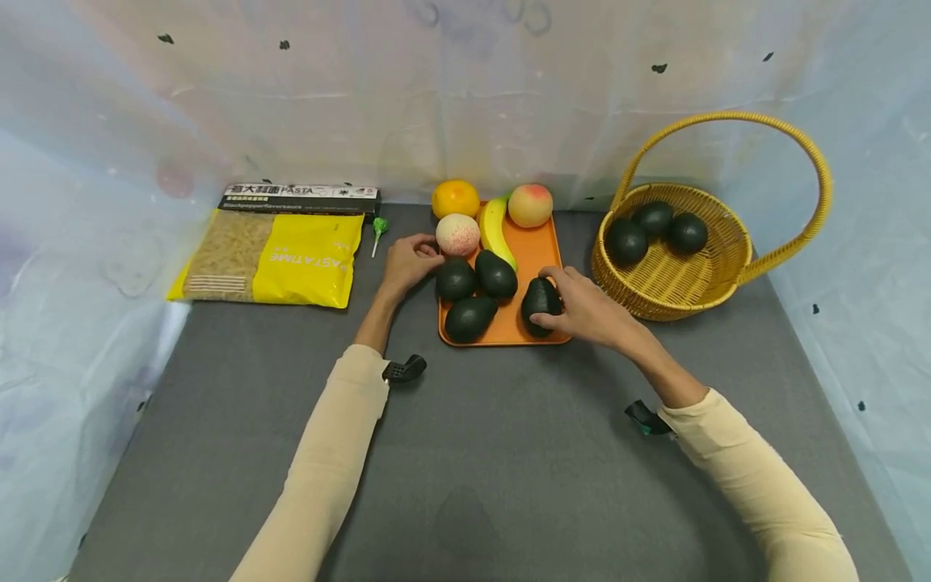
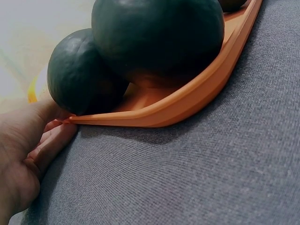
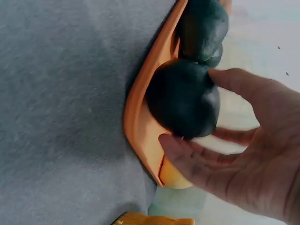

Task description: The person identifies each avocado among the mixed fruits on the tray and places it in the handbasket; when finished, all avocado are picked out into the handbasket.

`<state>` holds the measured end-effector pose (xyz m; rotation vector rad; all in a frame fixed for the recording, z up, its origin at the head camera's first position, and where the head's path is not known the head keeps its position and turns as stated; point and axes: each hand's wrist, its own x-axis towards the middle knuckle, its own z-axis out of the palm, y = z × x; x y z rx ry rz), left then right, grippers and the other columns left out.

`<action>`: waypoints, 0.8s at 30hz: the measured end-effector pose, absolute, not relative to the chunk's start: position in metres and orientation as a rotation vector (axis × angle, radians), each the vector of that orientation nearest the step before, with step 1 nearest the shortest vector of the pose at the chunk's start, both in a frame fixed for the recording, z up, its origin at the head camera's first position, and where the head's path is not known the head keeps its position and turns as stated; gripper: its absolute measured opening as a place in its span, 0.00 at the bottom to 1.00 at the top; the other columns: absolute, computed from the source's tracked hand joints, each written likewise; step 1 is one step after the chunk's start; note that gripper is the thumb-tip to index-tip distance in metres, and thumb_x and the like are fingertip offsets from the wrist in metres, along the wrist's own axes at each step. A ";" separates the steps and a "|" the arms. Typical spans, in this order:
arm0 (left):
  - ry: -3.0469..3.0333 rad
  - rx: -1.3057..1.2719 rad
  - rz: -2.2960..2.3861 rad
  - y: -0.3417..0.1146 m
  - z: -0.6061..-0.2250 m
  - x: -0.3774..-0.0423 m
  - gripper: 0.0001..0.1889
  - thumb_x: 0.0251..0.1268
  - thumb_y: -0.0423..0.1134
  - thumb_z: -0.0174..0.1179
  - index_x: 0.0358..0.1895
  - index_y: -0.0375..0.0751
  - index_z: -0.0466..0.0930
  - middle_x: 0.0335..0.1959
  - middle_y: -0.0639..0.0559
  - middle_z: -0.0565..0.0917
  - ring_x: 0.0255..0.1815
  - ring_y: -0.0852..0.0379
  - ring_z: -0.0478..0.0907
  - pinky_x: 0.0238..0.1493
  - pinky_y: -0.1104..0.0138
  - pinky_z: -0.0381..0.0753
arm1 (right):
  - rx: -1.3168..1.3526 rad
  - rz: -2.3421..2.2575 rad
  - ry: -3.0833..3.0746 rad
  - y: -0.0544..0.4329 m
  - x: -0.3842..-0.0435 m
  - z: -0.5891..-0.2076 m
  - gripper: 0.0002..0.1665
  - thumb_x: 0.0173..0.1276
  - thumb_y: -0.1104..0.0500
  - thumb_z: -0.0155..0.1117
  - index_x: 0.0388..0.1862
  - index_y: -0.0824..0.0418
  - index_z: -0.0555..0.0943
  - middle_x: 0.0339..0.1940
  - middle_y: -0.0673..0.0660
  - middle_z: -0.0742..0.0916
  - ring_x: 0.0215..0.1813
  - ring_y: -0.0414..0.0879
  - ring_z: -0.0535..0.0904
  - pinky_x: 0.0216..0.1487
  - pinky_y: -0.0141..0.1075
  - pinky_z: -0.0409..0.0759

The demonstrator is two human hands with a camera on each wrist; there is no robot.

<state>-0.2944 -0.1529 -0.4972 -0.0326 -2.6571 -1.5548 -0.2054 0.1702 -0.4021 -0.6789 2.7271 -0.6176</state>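
Observation:
On the orange tray (image 1: 512, 333), toward its right front corner, lies a dark green avocado (image 1: 541, 305). My right hand (image 1: 585, 305) grips it from the right, thumb (image 3: 234, 80) on one side and fingertips on the other. At the tray's left edge my left hand (image 1: 410, 263) pinches the rim, as the left wrist view shows. Right beside those fingers are a round avocado (image 1: 456, 280) and another avocado (image 2: 159, 37); a third avocado (image 1: 496, 275) leans close by. A banana (image 1: 494, 230), a pale speckled peach (image 1: 458, 234), an orange (image 1: 455, 198) and a rosy peach (image 1: 530, 205) fill the back.
A yellow wicker basket (image 1: 672, 303) with a tall handle stands right of the tray and holds three avocados (image 1: 627, 242). To the left lie a yellow pasta bag (image 1: 309, 259), a black pasta box (image 1: 301, 199) and a green lollipop (image 1: 380, 228). Pale sheeting (image 1: 465, 105) hangs behind.

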 end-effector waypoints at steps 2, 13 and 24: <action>-2.651 -0.036 -1.556 -0.154 -0.497 -0.295 0.21 0.60 0.38 0.71 0.57 0.37 0.87 0.37 0.42 0.89 0.25 0.72 0.76 0.39 0.76 0.76 | -0.603 -0.620 2.709 0.168 -0.209 -0.399 0.45 0.70 0.46 0.71 0.77 0.67 0.66 0.64 0.72 0.78 0.56 0.61 0.79 0.54 0.54 0.78; -2.677 -0.035 -1.541 -0.154 -0.498 -0.293 0.21 0.61 0.39 0.71 0.58 0.37 0.86 0.39 0.40 0.89 0.26 0.72 0.77 0.42 0.72 0.78 | -0.523 -0.710 2.585 0.158 -0.218 -0.405 0.47 0.75 0.51 0.62 0.82 0.71 0.55 0.79 0.75 0.65 0.72 0.65 0.71 0.69 0.58 0.73; -2.674 -0.035 -1.547 -0.154 -0.498 -0.295 0.21 0.61 0.39 0.71 0.58 0.37 0.86 0.40 0.39 0.89 0.26 0.72 0.77 0.43 0.72 0.78 | -0.494 -0.699 2.589 0.157 -0.219 -0.402 0.46 0.72 0.52 0.67 0.80 0.71 0.60 0.78 0.74 0.68 0.75 0.67 0.70 0.70 0.60 0.73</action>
